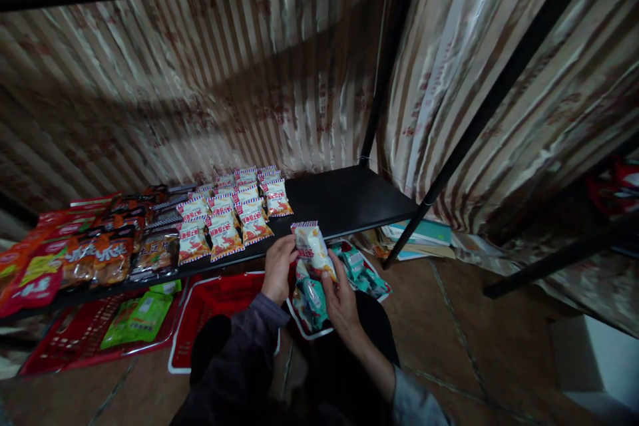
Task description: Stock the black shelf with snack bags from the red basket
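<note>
Dark sleeve (234, 353) up close, snack bag (312, 249) between two hands

Right hand (343, 303) clamps its lower right, thumb in front; left hand (278, 271) at its left edge, can't tell if gripping. It's up over a basket (319, 334) of green packets (315, 303), by the black shelf (344, 193).

The shelf (344, 198) is open right of the packets (223, 234), before the post (430, 202).

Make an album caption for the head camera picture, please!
Two hands hold a snack packet in front of a black shelf where similar packets lie.
</note>
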The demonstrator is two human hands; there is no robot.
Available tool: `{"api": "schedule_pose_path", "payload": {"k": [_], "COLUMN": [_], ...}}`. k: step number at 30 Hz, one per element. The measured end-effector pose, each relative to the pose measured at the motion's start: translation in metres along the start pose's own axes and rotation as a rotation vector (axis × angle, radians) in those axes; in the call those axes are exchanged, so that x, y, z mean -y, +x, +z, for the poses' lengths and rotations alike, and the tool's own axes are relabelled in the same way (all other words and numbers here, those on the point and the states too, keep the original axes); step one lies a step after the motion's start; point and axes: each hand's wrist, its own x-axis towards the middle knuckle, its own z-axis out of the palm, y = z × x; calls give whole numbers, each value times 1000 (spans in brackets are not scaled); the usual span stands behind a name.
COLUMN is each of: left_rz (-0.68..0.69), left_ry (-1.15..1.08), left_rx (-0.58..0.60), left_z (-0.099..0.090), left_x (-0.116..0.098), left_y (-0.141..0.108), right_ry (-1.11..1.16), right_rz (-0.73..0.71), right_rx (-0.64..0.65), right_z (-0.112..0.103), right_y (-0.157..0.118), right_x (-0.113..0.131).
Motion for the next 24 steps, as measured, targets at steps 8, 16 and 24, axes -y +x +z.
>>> {"api": "schedule_pose_path", "payload": {"k": [8, 16, 24], "left_rz": [41, -9, 123], "left_ry": [107, 22, 46], "left_rx": [-31, 50, -90], "left_z": [-18, -21, -24], "left_x": [35, 44, 52], "left_y": [7, 13, 43], "right_ry": [568, 732, 580], "right_rz": [406, 452, 372], "right_rx": [-39, 14, 89], "right_z": [5, 20, 36], "right_y": [21, 50, 82], "right_x": [2, 6, -13]}}
